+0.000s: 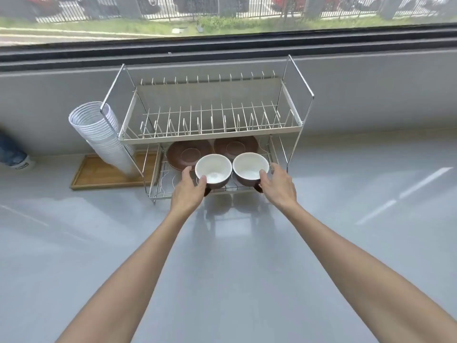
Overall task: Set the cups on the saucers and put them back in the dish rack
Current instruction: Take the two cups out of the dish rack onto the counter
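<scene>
Centrally, two cups, brown outside and white inside, stand side by side on the front of the lower wire shelf of the dish rack (210, 134). The left cup (213, 170) is grasped by the left hand (189, 191): thumb tip on the near rim, fingers curled round the cup's left side. The right cup (250, 168) is grasped by the right hand (278, 185): thumb tip on the near right rim, fingers wrapped behind its right side. Both forearms extend straight forward from the person, bare, converging slightly toward the rack, palms turned inward.

Behind the cups, on the same shelf, lie two brown saucers, the left saucer (184, 153) and the right saucer (235, 146); each is partly hidden by the cup in front and by the upper shelf's front rail. Whether the cups touch the saucers cannot be told.

The upper shelf carries only its rows of upright wire prongs. Against the rack's left end leans a tilted stack of white disposable cups (103, 134), its base over a shallow wooden tray (99, 174) that sits just beside the rack. A blue-labelled object (13, 154) lies at the far left edge, too cropped to identify. All rest on a pale grey counter (346, 219) below a wide window (222, 16).
</scene>
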`<state>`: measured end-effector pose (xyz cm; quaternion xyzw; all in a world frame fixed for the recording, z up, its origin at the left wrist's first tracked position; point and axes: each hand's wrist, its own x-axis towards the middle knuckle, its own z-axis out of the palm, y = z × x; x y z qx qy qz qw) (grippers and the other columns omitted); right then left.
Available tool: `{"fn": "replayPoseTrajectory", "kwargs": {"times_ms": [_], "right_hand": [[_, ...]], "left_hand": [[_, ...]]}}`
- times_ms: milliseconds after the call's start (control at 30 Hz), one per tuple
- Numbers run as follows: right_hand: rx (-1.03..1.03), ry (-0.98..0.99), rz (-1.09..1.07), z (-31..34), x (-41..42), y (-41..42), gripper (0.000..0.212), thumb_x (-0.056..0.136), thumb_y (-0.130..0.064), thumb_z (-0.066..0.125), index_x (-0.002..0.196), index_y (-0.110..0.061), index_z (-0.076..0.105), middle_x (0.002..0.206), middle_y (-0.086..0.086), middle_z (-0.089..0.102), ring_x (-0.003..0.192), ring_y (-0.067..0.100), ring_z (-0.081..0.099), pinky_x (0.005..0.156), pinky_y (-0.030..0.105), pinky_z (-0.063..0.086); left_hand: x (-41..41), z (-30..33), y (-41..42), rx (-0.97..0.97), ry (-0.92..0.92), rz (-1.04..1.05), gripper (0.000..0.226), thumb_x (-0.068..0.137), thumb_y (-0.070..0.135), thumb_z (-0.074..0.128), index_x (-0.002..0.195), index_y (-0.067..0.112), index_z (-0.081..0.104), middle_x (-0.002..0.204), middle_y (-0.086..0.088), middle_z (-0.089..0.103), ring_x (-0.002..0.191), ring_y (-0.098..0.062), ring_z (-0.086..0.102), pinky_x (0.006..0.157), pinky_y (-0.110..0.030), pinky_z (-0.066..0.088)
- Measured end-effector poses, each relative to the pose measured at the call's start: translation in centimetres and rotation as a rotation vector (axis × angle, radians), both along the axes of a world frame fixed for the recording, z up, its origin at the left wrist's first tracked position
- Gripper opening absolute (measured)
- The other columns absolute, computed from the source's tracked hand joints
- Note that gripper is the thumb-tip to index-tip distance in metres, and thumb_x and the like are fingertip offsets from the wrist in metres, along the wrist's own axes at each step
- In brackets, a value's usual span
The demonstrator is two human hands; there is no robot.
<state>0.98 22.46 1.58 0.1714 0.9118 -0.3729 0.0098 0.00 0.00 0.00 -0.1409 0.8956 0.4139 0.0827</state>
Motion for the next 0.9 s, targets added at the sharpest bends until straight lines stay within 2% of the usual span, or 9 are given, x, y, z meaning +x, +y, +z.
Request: {"fn": "replayPoseTrajectory", "kwargs": {"times_ms": [67, 133, 233, 300, 400, 567, 667, 733, 900], "right_hand": [[-0.07, -0.044, -0.036, 0.1, -0.5, 0.0, 0.045, 0.097, -0.035, 0.045, 0.134, -0.011, 0.049, 0.129, 0.012, 0.06, 0.121, 0.037, 0.052, 0.095, 0.042, 0.042], [-0.166, -0.075, -0.066, 0.1, -0.8, -0.1, 0.048, 0.094, -0.036, 0.046, 0.136, -0.012, 0.048, 0.128, 0.012, 0.062, 0.117, 0.036, 0.055, 0.096, 0.046, 0.048], [-0.246, -0.096, -0.087, -1.0, -1.4, 0.0, 0.052, 0.087, -0.037, 0.048, 0.134, -0.015, 0.05, 0.124, 0.009, 0.062, 0.114, 0.034, 0.057, 0.087, 0.052, 0.055], [-0.287, -0.108, -0.093, -0.9, -1.7, 0.1, 0.049, 0.087, -0.034, 0.049, 0.132, -0.017, 0.052, 0.118, 0.007, 0.061, 0.112, 0.032, 0.058, 0.079, 0.05, 0.06], [-0.406, -0.151, -0.149, -0.4, -2.1, 0.1, 0.041, 0.088, -0.018, 0.05, 0.129, -0.019, 0.055, 0.11, 0.004, 0.057, 0.103, 0.028, 0.059, 0.066, 0.044, 0.063], [-0.44, -0.143, -0.156, -0.3, -2.6, 0.1, 0.021, 0.084, -0.014, 0.05, 0.101, -0.023, 0.057, 0.088, 0.0, 0.06, 0.097, 0.033, 0.064, 0.061, 0.049, 0.062], [-0.435, -0.106, -0.174, -0.1, -2.4, -0.2, 0.018, 0.083, -0.015, 0.052, 0.098, -0.022, 0.06, 0.081, -0.006, 0.057, 0.095, 0.035, 0.065, 0.057, 0.049, 0.062], [-0.443, -0.094, -0.196, 0.0, -2.1, -0.4, 0.019, 0.085, -0.016, 0.053, 0.1, -0.02, 0.062, 0.085, -0.002, 0.058, 0.096, 0.035, 0.064, 0.056, 0.049, 0.062], [-0.455, -0.08, -0.226, 0.8, -1.1, -0.1, 0.016, 0.084, -0.017, 0.053, 0.096, -0.022, 0.062, 0.097, 0.005, 0.061, 0.094, 0.035, 0.063, 0.054, 0.049, 0.061]], "left_hand": [[-0.7, -0.3, 0.2, 0.11, -0.05, 0.041, 0.073, 0.087, 0.056, 0.046, 0.152, 0.027, 0.029, 0.134, -0.007, 0.06, 0.114, -0.035, 0.063, 0.099, -0.054, 0.054], [-1.0, -0.4, 0.3, 0.199, -0.101, 0.091, 0.066, 0.095, 0.046, 0.048, 0.154, 0.026, 0.028, 0.129, 0.001, 0.051, 0.104, -0.031, 0.066, 0.089, -0.049, 0.06], [-1.4, -1.1, 0.5, 0.258, -0.131, 0.11, 0.058, 0.098, 0.04, 0.05, 0.152, 0.024, 0.034, 0.13, -0.002, 0.054, 0.101, -0.031, 0.069, 0.07, -0.038, 0.061], [-1.9, -1.4, 0.6, 0.337, -0.169, 0.124, 0.052, 0.099, 0.037, 0.05, 0.147, 0.024, 0.038, 0.128, -0.007, 0.061, 0.085, -0.029, 0.072, 0.064, -0.035, 0.06], [-2.5, -1.7, 0.8, 0.437, -0.228, 0.191, 0.046, 0.099, 0.03, 0.049, 0.144, 0.023, 0.042, 0.111, -0.007, 0.066, 0.072, -0.026, 0.07, 0.061, -0.033, 0.057], [-3.0, -2.2, 1.2, 0.514, -0.216, 0.253, 0.04, 0.096, 0.016, 0.046, 0.135, 0.016, 0.053, 0.083, -0.003, 0.059, 0.063, -0.023, 0.064, 0.064, -0.036, 0.061], [-2.9, -2.2, 1.4, 0.501, -0.172, 0.275, 0.039, 0.096, 0.016, 0.045, 0.134, 0.017, 0.055, 0.085, -0.004, 0.059, 0.061, -0.021, 0.064, 0.059, -0.033, 0.063], [-2.8, -2.3, 1.3, 0.479, -0.143, 0.282, 0.04, 0.095, 0.017, 0.047, 0.134, 0.018, 0.055, 0.091, -0.007, 0.061, 0.059, -0.021, 0.063, 0.054, -0.031, 0.062], [-1.9, -2.0, 0.9, 0.464, -0.115, 0.278, 0.038, 0.094, 0.02, 0.049, 0.131, 0.017, 0.058, 0.092, -0.006, 0.061, 0.059, -0.02, 0.064, 0.059, -0.034, 0.063]]}}
